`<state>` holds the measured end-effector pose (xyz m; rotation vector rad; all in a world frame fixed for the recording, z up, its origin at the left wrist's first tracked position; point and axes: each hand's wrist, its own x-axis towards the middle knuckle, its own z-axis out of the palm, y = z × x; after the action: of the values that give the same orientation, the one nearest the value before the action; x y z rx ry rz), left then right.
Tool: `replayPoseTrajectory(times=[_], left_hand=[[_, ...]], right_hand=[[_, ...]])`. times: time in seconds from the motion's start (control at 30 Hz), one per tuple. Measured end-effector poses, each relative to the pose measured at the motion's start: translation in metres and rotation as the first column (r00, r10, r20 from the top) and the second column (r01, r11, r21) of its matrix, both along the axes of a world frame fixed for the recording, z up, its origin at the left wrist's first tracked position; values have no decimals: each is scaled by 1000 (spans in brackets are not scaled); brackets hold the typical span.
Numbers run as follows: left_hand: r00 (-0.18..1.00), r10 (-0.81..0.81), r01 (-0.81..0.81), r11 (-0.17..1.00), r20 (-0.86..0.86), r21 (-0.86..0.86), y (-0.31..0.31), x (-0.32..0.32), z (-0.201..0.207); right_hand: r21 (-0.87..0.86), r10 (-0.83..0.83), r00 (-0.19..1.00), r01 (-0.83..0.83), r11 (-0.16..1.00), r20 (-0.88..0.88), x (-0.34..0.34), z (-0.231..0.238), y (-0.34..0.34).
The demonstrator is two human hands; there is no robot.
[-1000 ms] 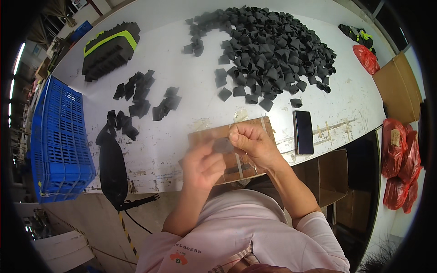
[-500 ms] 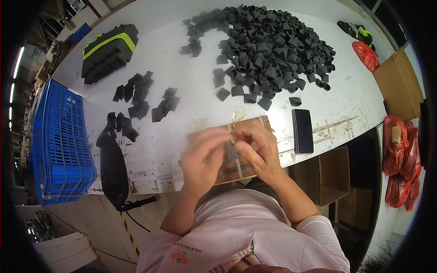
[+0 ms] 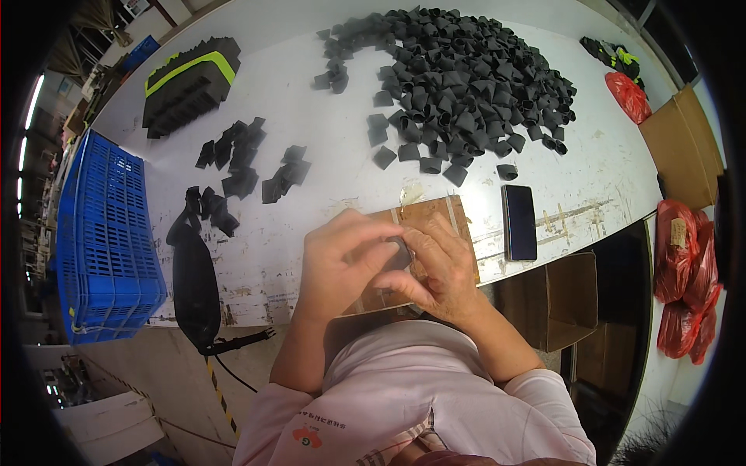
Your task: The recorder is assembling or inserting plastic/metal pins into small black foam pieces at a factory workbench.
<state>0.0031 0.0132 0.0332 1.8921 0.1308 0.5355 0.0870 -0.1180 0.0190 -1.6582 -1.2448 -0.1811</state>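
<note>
Over a brown wooden board (image 3: 451,213) at the table's front edge, my two hands meet around one small dark fabric loop (image 3: 402,253). My left hand (image 3: 338,260) pinches it from the left, its thumb at the loop's opening. From the other side, the bent fingers of my right hand (image 3: 444,264) press on the piece, and the right thumb points left below it. Most of the loop is covered by my fingers. Beyond the board spreads a large heap of similar dark loops (image 3: 474,85), with a few flat dark pieces (image 3: 286,175) to the left.
A black phone (image 3: 519,223) lies right of the board. At the left stand a blue plastic crate (image 3: 113,241) and, beside it, a black pouch with a strap (image 3: 194,287). A stack of dark pieces with a yellow-green band (image 3: 190,85) sits far left. Red bags (image 3: 676,256) hang right.
My left thumb has moved in to the dark loop, whose rounded opening now shows. The right fingers have folded over it, and the right thumb has dropped lower.
</note>
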Motion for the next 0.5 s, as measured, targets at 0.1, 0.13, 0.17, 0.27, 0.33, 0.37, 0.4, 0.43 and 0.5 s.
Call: replayPoseTrajectory(times=[0.1, 0.13, 0.17, 0.27, 0.33, 0.37, 0.4, 0.43, 0.5], left_hand=[[986, 44, -35, 998, 163, -59, 0, 2, -12], [986, 45, -36, 998, 162, -59, 1, 1, -15], [982, 64, -15, 966, 180, -260, 1, -3, -18], [966, 156, 11, 774, 208, -634, 0, -9, -32], [957, 193, 63, 586, 215, -808, 2, -12, -43], [956, 198, 60, 588, 215, -807, 1, -13, -43], [957, 192, 69, 574, 216, -816, -3, -13, -43], [958, 187, 78, 561, 218, -824, -5, -13, -43], [961, 187, 42, 628, 204, -777, -7, -16, -49]], right_hand=[[43, -1, 994, 6, 999, -105, -4, -1, 2], [44, 0, 994, 5, 999, -106, -4, -1, 3], [73, 2, 989, 9, 997, -146, -4, -1, 3], [29, -40, 985, 46, 999, -170, -6, 5, 4], [-44, -81, 985, 75, 996, -151, -6, 8, 4], [-28, -75, 994, 73, 997, -84, -3, 8, 6], [-16, -75, 997, 75, 997, -17, -1, 7, 5], [-16, -75, 997, 75, 997, -17, 1, 3, 6], [28, -17, 998, 19, 999, -58, 3, -10, 7]])
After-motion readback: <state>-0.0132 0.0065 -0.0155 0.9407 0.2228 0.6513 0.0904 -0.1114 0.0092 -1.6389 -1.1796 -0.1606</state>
